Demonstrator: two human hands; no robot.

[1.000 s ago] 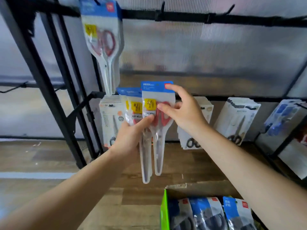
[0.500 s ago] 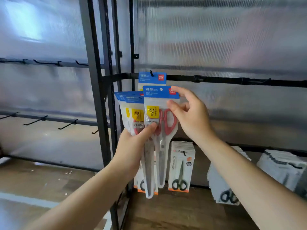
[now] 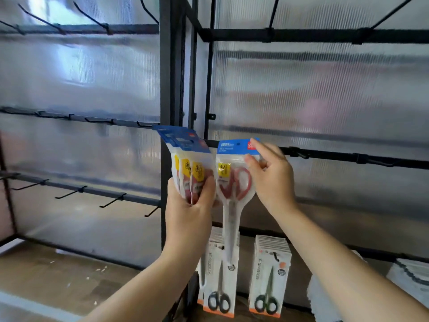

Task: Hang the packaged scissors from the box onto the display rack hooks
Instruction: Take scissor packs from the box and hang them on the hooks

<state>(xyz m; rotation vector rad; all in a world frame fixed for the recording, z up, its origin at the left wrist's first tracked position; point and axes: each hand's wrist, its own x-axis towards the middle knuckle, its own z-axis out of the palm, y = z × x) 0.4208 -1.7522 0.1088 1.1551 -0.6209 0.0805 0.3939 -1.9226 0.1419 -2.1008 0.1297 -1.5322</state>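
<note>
Right hand point(image 3: 271, 180): fingers point(image 3: 256, 144) and thumb pinched on the right corner of the blue header of one pack point(image 3: 234, 182). The pack hangs blades down in front of the middle rail point(image 3: 325, 156), at the rail's left end, just right of the rack upright point(image 3: 166, 77). Left hand point(image 3: 190, 205): fingers curled tight round a fanned bundle point(image 3: 188, 163) of the same packs, gripped at handle level, just beside the single pack.

Handling, my read:
- The pack looks light, a thin clear sleeve with a card header.
- The film is likely slick and floppy. The scissors inside are stiff and put the weight low, so the pack swings under the header.
- Best hold is the header card beside the hang hole, as it is held now. That keeps the hole steerable and facing the hook.
- Gripping the film alone would probably let it slide or twist.
- The small hole could tear if forced.

Hard to see:
- The header covers the rail behind it, so I cannot tell whether the hole is on a hook yet. The next hook point(image 3: 299, 154) to the right looks bare.
- The bundle shows three yellow labels, but the exact count is unclear.
- Header print is blurred.
- The box is out of view.
- Black-handled packs point(image 3: 219, 275) stand on the shelf below, partly hidden by the arms. A white stack at the right edge is cut off.
</note>
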